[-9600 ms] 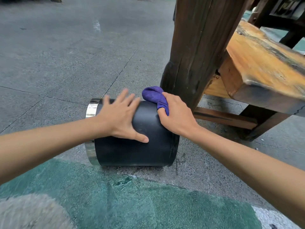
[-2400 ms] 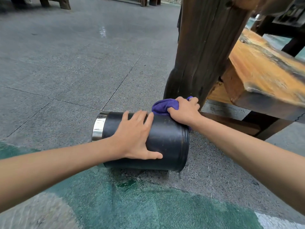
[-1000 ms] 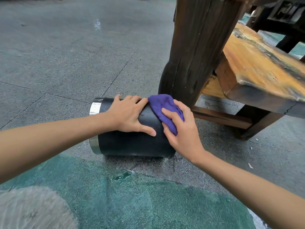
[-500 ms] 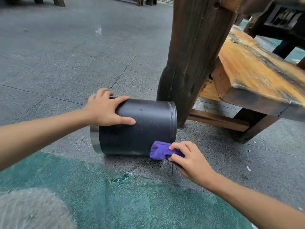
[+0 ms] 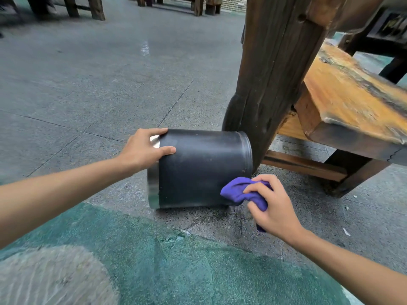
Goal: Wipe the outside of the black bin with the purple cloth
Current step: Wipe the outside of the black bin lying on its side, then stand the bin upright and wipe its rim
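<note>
The black bin (image 5: 199,167) lies on its side on the stone floor (image 5: 88,80), its far side and open mouth hidden from view, its silver rim (image 5: 153,186) partly covered by the left hand (image 5: 144,148). That hand grips the rim end, thumb along the near wall. The right hand (image 5: 272,208) clutches the bunched purple cloth (image 5: 239,191), most of it buried in the fingers, and presses it to the bin's lower right edge beside the wooden post (image 5: 271,69). Half a second ago the cloth sat lower and nearer the floor; a second ago it was on top of the bin.
</note>
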